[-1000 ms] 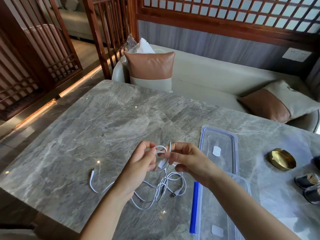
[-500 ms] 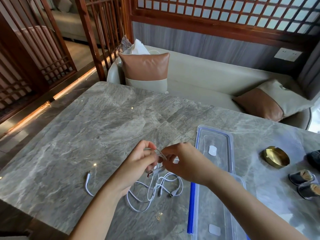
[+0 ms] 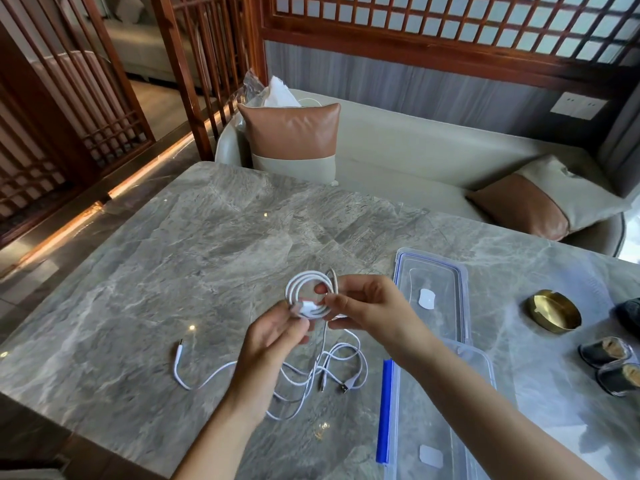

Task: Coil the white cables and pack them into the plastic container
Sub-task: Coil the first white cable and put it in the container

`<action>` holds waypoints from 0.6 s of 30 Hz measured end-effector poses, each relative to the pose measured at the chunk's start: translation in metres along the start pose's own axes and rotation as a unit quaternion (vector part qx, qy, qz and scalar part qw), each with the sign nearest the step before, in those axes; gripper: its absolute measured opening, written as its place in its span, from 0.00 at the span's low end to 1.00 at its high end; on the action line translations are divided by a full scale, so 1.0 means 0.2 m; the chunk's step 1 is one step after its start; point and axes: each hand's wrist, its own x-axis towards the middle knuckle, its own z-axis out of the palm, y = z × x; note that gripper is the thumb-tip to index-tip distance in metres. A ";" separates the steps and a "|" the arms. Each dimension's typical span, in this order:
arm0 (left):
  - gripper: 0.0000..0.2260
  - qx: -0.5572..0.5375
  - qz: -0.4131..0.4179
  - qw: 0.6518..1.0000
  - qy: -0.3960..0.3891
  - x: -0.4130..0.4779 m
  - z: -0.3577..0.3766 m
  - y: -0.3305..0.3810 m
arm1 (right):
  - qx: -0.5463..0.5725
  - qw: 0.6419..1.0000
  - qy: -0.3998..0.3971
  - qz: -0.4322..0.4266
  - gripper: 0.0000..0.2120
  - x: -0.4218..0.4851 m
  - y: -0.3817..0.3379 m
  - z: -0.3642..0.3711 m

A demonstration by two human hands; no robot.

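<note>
A white cable coil (image 3: 302,285) of a few loops is held upright above the marble table (image 3: 180,258). My left hand (image 3: 277,336) pinches the coil's lower edge at its white plug. My right hand (image 3: 367,304) grips the coil's right side, fingertips through the loops. More white cable (image 3: 332,368) lies loose and tangled on the table below my hands, one end (image 3: 178,355) trailing off to the left. The clear plastic container (image 3: 440,410) with a blue clip lies to the right, partly under my right forearm. Its clear lid (image 3: 431,296) lies flat just beyond it.
A round brass dish (image 3: 553,310) sits on the table at the right. Two small dark cups (image 3: 613,363) stand near the right edge. Behind the table runs a beige bench with brown cushions (image 3: 292,140). The table's near edge is at lower left.
The cable between my hands has grown from a small bunched loop into a wider round coil. Both hands have lifted slightly; the loose cable on the table has shortened.
</note>
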 end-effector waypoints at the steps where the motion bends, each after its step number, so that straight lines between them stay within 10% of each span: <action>1: 0.14 -0.018 0.009 1.000 0.017 -0.02 0.03 -0.03 | 0.022 1.000 0.010 -0.002 0.09 0.00 0.01 0.01; 9: 0.11 -0.013 0.053 0.985 0.162 0.01 0.16 -0.03 | 0.072 0.997 0.025 0.003 0.06 -0.02 0.06 0.09; 13: 0.13 0.071 0.025 0.996 0.055 0.01 0.09 -0.01 | 0.038 0.998 0.044 -0.006 0.10 -0.01 0.04 0.03; 18: 0.13 0.151 -0.043 0.974 -0.161 0.02 -0.02 0.11 | -0.155 0.980 -0.118 -0.042 0.08 -0.02 -0.06 -0.06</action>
